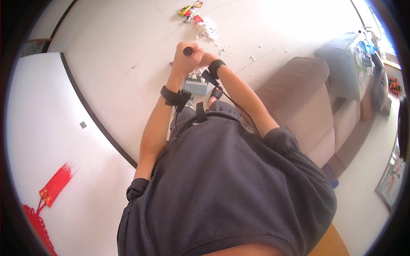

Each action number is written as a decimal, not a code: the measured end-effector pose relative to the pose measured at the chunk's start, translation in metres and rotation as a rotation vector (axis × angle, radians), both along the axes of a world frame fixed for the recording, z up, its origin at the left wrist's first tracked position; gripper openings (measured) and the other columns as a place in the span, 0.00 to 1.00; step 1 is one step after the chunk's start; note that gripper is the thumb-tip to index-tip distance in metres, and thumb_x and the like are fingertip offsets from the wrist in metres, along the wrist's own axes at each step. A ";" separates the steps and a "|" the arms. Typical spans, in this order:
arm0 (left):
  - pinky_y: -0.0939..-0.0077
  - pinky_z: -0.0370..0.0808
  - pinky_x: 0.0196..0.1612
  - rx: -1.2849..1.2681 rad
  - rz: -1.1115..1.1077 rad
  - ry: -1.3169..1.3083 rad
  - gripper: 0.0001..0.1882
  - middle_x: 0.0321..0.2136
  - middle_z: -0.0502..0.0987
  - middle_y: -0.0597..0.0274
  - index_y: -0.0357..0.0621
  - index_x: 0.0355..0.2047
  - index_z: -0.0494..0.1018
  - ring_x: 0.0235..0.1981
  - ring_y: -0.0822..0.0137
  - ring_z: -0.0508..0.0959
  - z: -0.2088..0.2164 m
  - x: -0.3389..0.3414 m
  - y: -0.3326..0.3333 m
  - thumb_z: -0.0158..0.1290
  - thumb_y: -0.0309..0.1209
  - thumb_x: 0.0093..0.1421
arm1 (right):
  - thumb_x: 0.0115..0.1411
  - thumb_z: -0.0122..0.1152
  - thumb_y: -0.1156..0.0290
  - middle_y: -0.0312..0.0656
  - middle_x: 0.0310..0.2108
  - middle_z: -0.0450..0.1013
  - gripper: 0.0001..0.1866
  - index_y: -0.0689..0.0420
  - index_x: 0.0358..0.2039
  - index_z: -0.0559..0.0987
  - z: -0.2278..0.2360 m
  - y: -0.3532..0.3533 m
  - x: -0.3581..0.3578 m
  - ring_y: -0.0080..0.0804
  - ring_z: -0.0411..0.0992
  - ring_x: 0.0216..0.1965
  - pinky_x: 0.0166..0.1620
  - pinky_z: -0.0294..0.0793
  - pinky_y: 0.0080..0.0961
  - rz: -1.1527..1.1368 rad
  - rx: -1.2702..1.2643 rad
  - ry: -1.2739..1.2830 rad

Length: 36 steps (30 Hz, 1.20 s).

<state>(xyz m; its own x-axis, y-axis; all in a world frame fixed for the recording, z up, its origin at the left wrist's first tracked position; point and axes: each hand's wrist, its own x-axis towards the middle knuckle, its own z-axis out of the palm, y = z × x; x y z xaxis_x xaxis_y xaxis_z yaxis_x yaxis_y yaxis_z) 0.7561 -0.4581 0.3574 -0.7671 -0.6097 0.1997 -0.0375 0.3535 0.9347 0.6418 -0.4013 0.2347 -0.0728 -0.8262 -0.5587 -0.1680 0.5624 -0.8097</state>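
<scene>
My left hand [184,59] is closed around the top of a thin upright handle whose dark round end [188,51] shows above the fist. My right hand [205,57] presses against it from the right and seems to grip the same handle lower down. Both wrists carry black bands with cables. Below the hands a blue-grey dustpan [196,88] sits on the pale tiled floor, with white scraps on it. My sandalled foot [215,93] stands just right of the dustpan. White paper scraps [209,30] and colourful wrappers [190,9] lie on the floor beyond the hands.
A beige sofa [307,98] runs along the right, with a light blue covered piece of furniture [341,55] behind it. A white wall with a dark baseboard [92,115] fills the left, and a red tasselled ornament [53,187] hangs on it.
</scene>
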 end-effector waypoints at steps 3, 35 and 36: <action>0.72 0.55 0.16 0.064 -0.121 -0.047 0.14 0.07 0.56 0.62 0.35 0.09 0.60 0.12 0.74 0.55 0.005 -0.015 0.007 0.50 0.25 0.45 | 0.42 0.66 0.72 0.43 0.31 0.74 0.13 0.63 0.30 0.79 -0.003 0.021 -0.004 0.33 0.72 0.36 0.37 0.71 0.26 -0.030 -0.006 0.016; 0.75 0.63 0.19 0.141 -0.081 0.158 0.14 0.09 0.66 0.66 0.36 0.12 0.66 0.13 0.74 0.66 0.074 -0.005 0.056 0.57 0.27 0.47 | 0.51 0.64 0.68 0.38 0.36 0.71 0.21 0.62 0.44 0.72 0.077 0.065 0.012 0.24 0.72 0.39 0.37 0.77 0.23 -0.181 -0.439 -0.028; 0.78 0.62 0.17 0.088 -0.080 0.176 0.15 0.08 0.67 0.67 0.37 0.11 0.69 0.11 0.76 0.66 0.069 -0.003 0.055 0.54 0.28 0.52 | 0.51 0.63 0.68 0.38 0.36 0.71 0.21 0.62 0.44 0.72 0.079 0.065 0.012 0.24 0.72 0.39 0.37 0.77 0.23 -0.174 -0.451 -0.016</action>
<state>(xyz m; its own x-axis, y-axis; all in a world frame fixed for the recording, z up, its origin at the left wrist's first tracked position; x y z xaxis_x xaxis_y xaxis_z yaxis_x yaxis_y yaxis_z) 0.7532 -0.4027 0.4260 -0.7715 -0.5697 0.2832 0.1537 0.2651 0.9519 0.6541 -0.3359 0.3134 -0.2259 -0.9626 -0.1495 -0.0882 0.1731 -0.9810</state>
